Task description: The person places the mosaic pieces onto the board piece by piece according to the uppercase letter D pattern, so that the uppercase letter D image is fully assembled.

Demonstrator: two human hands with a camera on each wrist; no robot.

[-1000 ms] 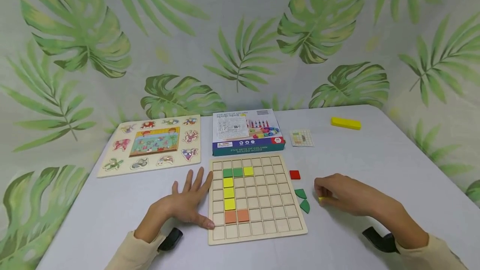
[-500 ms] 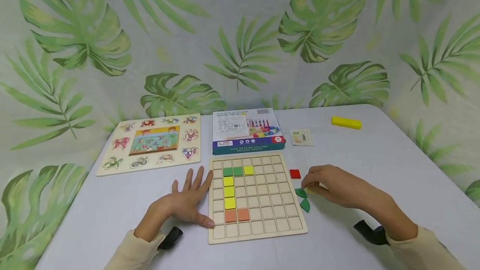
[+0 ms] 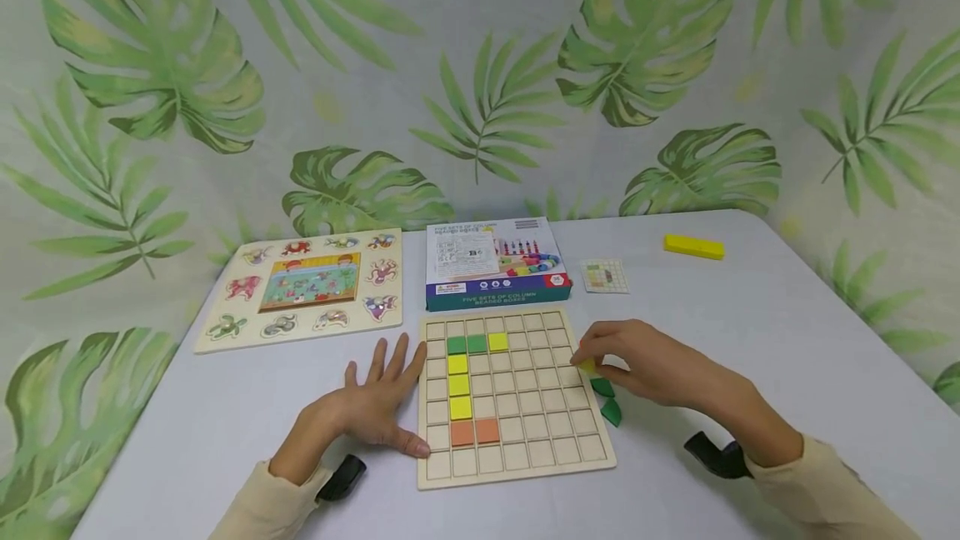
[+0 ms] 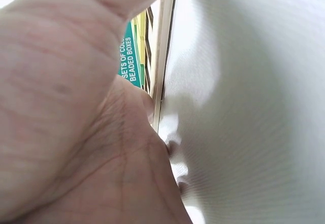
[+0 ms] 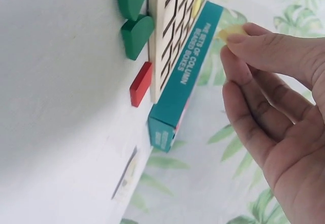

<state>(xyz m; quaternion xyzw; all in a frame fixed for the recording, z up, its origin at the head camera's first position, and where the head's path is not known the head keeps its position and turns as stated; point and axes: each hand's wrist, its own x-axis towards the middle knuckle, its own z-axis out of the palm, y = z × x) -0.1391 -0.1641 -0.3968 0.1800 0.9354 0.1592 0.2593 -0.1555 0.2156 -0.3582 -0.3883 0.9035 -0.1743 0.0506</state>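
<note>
A wooden grid board (image 3: 538, 401) lies on the table. In its cells sit two green tiles (image 3: 477, 344), several yellow tiles (image 3: 459, 385) and two orange tiles (image 3: 487, 430). My left hand (image 3: 371, 411) rests at the board's left edge, fingers spread, thumb and fingertips against the frame. Over the right edge of the board, my right hand (image 3: 651, 362) pinches a small yellow piece (image 5: 231, 32) between thumb and fingertips; most of its outline is covered. Below that hand lie two green quarter-round pieces (image 3: 611, 412). A red square tile (image 5: 141, 85) shows in the right wrist view.
Behind the board stands a flat toy box (image 3: 498, 301). A picture card (image 3: 617, 275) lies to its right, a yellow bar (image 3: 693, 247) farther right. A wooden sea-animal puzzle (image 3: 307, 322) fills the back left. Leaf-printed cloth (image 3: 487, 148) hangs behind the table.
My right hand has moved left and slightly away from me with the yellow piece, from the tabletop to the board's right edge, now largely covering the red tile. The left hand stays put.
</note>
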